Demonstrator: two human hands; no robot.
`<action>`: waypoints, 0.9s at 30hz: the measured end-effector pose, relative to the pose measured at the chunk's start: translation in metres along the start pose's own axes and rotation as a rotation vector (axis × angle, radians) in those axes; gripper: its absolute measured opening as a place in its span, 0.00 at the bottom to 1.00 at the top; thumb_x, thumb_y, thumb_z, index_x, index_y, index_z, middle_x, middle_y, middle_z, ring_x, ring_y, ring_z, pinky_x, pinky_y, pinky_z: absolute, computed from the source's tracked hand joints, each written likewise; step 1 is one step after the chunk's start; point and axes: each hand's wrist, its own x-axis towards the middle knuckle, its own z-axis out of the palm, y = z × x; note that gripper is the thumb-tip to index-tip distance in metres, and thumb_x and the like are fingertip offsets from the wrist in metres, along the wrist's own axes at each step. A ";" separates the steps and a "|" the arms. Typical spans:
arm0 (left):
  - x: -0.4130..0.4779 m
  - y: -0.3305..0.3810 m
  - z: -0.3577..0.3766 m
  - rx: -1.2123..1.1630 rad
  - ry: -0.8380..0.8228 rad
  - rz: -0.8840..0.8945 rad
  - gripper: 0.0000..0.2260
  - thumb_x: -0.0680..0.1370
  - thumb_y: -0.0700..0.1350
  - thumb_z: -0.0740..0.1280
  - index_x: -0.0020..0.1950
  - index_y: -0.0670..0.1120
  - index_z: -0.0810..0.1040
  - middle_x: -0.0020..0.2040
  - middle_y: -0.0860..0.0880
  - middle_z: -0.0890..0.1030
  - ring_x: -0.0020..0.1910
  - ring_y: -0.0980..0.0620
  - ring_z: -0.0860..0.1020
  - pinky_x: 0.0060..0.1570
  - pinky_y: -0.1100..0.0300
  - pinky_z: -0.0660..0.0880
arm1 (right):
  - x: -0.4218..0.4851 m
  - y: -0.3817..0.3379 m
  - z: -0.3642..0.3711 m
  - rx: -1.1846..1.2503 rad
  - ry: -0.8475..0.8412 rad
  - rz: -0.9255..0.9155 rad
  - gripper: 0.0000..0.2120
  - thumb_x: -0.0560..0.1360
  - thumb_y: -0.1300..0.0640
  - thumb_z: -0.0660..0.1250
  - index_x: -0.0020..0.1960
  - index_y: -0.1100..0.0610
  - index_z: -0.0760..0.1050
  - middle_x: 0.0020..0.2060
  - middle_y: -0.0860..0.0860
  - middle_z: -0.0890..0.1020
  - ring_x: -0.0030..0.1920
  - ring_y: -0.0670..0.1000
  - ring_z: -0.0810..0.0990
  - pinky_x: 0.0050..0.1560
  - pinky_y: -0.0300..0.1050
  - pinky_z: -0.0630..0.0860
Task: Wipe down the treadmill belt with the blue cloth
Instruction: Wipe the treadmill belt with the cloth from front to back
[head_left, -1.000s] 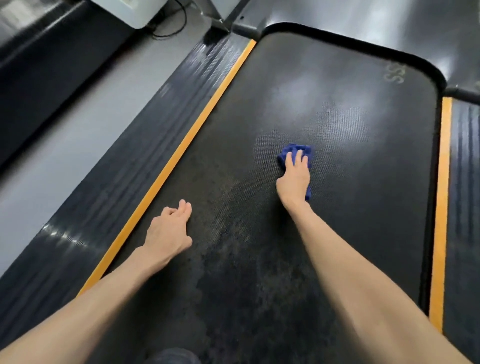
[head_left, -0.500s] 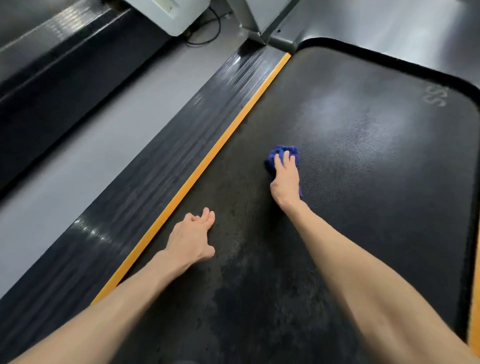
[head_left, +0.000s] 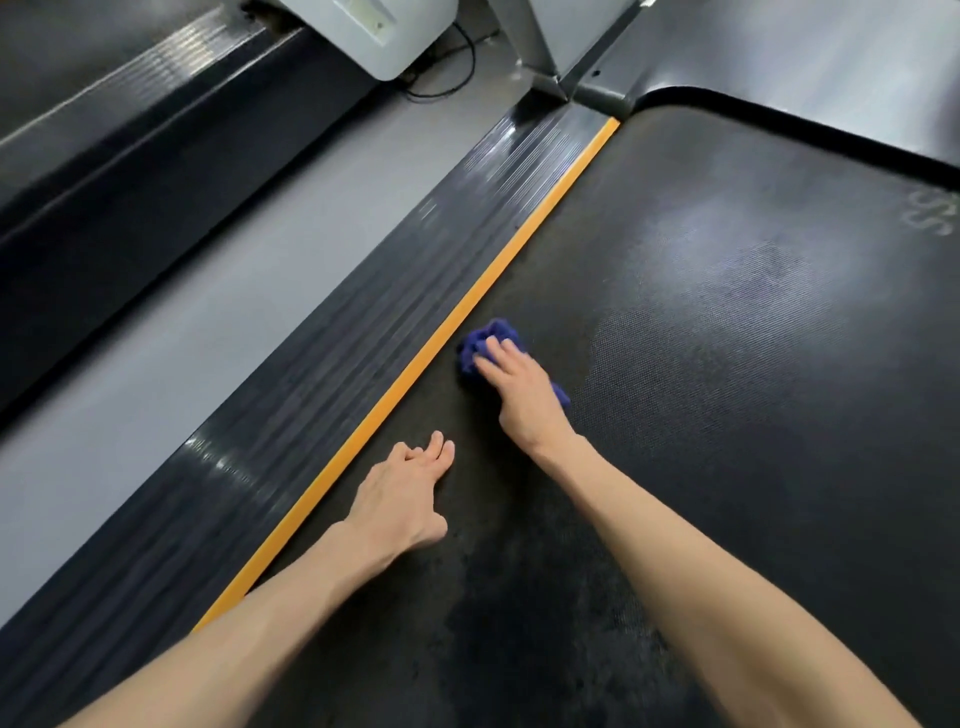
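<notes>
The black textured treadmill belt (head_left: 727, 389) fills the right and middle of the view, with darker patches near me. A bunched blue cloth (head_left: 483, 343) lies on the belt close to its left edge. My right hand (head_left: 519, 395) presses flat on the cloth with straight fingers, covering most of it. My left hand (head_left: 405, 493) rests flat on the bare belt, nearer to me, just right of the orange strip.
An orange strip (head_left: 441, 338) borders the belt's left edge, beside a ribbed black side rail (head_left: 322, 395). Grey floor (head_left: 182, 338) lies left of it, then another dark machine (head_left: 104, 156). A grey upright post (head_left: 535, 47) and a cable (head_left: 457, 73) sit at the top.
My right hand has slid the blue cloth leftward across the belt toward the orange strip. The view has shifted so the belt's right edge is out of frame. My left hand stays planted.
</notes>
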 end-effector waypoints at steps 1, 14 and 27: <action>0.001 0.001 0.000 0.005 0.015 -0.004 0.39 0.69 0.43 0.64 0.77 0.52 0.49 0.77 0.54 0.53 0.71 0.51 0.60 0.63 0.57 0.70 | -0.013 -0.010 0.008 0.017 -0.091 -0.191 0.32 0.70 0.72 0.61 0.73 0.56 0.62 0.75 0.54 0.57 0.75 0.53 0.51 0.73 0.46 0.48; -0.001 0.002 0.001 0.038 0.053 -0.008 0.38 0.70 0.39 0.62 0.77 0.53 0.49 0.77 0.57 0.51 0.70 0.52 0.60 0.55 0.61 0.72 | 0.001 -0.006 0.022 0.091 0.051 -0.092 0.26 0.64 0.70 0.60 0.62 0.66 0.73 0.66 0.64 0.70 0.67 0.63 0.68 0.65 0.61 0.67; 0.003 0.022 -0.006 0.230 -0.020 -0.061 0.34 0.74 0.46 0.63 0.76 0.46 0.52 0.77 0.47 0.54 0.69 0.47 0.63 0.59 0.56 0.71 | -0.048 0.059 -0.014 -0.005 0.275 0.292 0.28 0.62 0.68 0.56 0.62 0.66 0.73 0.65 0.65 0.71 0.65 0.66 0.69 0.68 0.57 0.64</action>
